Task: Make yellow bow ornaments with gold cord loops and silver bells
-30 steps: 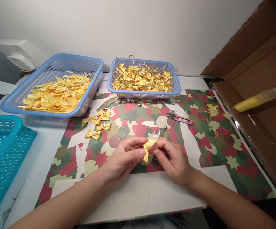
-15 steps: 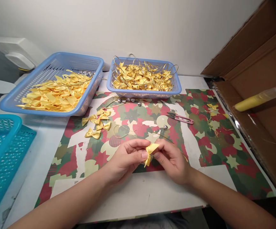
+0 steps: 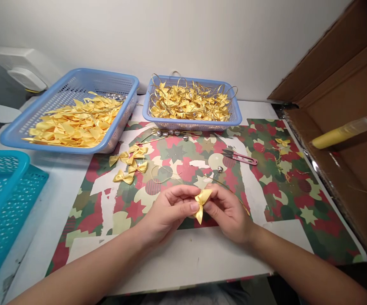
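Observation:
A yellow ribbon bow [image 3: 202, 203] is pinched between both hands, low in the middle of the view. My left hand [image 3: 173, 209] grips its left side with thumb and fingers. On the right side, my right hand [image 3: 226, 212] holds it the same way, and a thin gold cord [image 3: 245, 208] shows beside that hand. Several loose bows [image 3: 123, 176] lie on the patterned mat to the left. A silver bell [image 3: 219, 169] rests just beyond my right hand, near pink-handled snips [image 3: 240, 157].
Two blue baskets stand at the back, one with a heap of yellow bows [image 3: 75, 123], one with corded bows [image 3: 189, 101]. A teal basket [image 3: 31, 186] is at left. More bells [image 3: 170, 132] lie before the back basket. A cardboard box [image 3: 335, 97] with a yellow tube [image 3: 345, 132] is right.
The bow between my fingers has turned slightly, its lower tip now pointing more straight down and showing more. Both hands keep nearly the same place.

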### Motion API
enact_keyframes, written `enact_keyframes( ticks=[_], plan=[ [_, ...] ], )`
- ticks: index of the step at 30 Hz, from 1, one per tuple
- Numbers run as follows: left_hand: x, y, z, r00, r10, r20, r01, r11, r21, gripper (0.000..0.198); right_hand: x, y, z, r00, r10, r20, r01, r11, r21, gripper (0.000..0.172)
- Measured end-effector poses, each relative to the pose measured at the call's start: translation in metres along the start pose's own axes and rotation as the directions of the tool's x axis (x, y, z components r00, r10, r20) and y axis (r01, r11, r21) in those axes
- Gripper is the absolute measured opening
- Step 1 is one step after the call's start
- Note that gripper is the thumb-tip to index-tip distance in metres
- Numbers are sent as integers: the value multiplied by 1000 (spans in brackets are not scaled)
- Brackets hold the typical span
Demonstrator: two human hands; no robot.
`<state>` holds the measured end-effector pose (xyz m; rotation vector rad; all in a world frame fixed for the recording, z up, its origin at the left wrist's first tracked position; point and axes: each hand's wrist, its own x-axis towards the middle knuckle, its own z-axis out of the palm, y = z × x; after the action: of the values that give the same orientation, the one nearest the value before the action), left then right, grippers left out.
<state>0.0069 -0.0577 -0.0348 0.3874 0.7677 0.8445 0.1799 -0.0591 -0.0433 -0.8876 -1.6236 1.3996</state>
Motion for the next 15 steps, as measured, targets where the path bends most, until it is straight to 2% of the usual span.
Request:
enact_keyframes(
  ticks=[5,11,15],
  plan=[
    [0,3,0,998,61,12,-61,998,-2,25,1,2,-6,997,-61,-39,54,984,-168,6],
    [2,2,-1,987,158,-29,-151,976,154,23,6,-2,-2,989,-137,-55,118,958,-263,16],
    [3,3,-3,966,248,-68,-220,933,284,27,6,-4,-5,952,-203,-231,108,924,-366,8]
  ],
)
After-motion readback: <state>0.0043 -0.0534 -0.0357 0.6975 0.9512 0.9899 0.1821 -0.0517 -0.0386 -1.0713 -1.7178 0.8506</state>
